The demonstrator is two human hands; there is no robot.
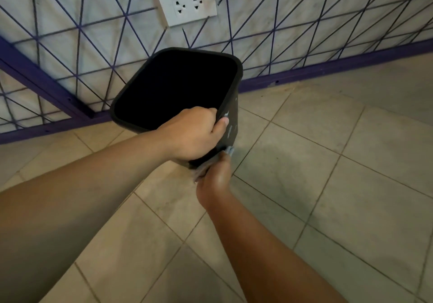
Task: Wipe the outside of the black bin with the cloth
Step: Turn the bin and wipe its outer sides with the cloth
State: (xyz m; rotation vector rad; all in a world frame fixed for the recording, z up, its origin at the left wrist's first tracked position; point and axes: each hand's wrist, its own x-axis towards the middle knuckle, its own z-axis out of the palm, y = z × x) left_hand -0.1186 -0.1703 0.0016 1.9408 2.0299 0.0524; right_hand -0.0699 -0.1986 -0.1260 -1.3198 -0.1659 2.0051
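Far left: dark purple metal frame [44,85] with thin crossing purple wires over a pale marbled wall. Higher, toward centre: white double wall socket [187,4], faint label above the holes.

Centre: black plastic bin with rounded square rim [164,54], held up off the beige tiled floor [328,162], mouth tipped toward the camera, interior dark. Pale smudges on the bin's right outer wall.

Left hand [194,134] gripping the near rim: fingers [208,110] curled over the edge into the bin, thumb pressed on the outside wall, so clamped on the bin.

Just below: right hand [216,178] against the lower outer wall, holding a pale grey cloth [230,150] to it. Only bits of cloth peeking out above and left of the hand. Right fingers hidden behind the hand; seemingly closed on the cloth.
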